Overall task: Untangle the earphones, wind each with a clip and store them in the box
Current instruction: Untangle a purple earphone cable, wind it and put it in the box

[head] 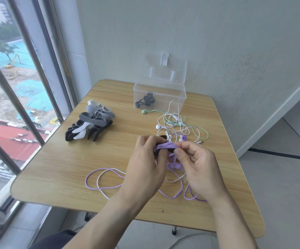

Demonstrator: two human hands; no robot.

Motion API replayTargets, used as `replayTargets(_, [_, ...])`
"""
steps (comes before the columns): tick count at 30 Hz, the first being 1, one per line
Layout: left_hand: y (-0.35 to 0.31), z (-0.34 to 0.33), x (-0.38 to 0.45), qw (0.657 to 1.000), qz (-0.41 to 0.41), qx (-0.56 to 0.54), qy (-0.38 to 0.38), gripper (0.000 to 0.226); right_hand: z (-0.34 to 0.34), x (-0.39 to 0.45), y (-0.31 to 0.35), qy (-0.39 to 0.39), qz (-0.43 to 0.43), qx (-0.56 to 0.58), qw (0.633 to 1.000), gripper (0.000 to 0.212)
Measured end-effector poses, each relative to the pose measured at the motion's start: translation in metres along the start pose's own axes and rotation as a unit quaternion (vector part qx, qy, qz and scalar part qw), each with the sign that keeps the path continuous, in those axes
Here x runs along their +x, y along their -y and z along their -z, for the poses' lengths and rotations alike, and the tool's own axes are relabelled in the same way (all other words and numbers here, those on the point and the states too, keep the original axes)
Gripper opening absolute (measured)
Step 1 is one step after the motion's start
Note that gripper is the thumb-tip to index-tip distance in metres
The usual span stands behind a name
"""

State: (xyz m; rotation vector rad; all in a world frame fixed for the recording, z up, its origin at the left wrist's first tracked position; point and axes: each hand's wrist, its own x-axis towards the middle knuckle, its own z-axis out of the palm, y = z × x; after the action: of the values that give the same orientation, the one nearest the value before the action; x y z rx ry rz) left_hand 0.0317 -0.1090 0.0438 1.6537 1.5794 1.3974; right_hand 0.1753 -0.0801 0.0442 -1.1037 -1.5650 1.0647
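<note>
My left hand (146, 159) grips a black clip (163, 137) with purple earphone cable (165, 146) wound round it in several turns. My right hand (197, 166) pinches the purple cable just right of the winding. The loose rest of the purple cable (91, 182) loops over the table below my hands, beside a white cable (100, 187). A tangle of white earphones (174, 121) and green earphones (145, 111) lies behind my hands. The clear box (181, 94) stands open at the back, with a wound black earphone (146, 100) inside.
A pile of black, grey and white clips (91, 123) lies at the left of the wooden table (55, 168). A window runs along the left side; a wall stands behind the box. The table's rounded front edge is near my forearms.
</note>
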Motion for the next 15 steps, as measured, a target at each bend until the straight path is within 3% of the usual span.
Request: replayTargets(15, [-0.0014,0.0001,-0.0002,0.998,0.049,-0.008,-0.031,0.017,-0.0014,-0.0046,0.0069,0.025,0.049,0.009,0.998,0.034])
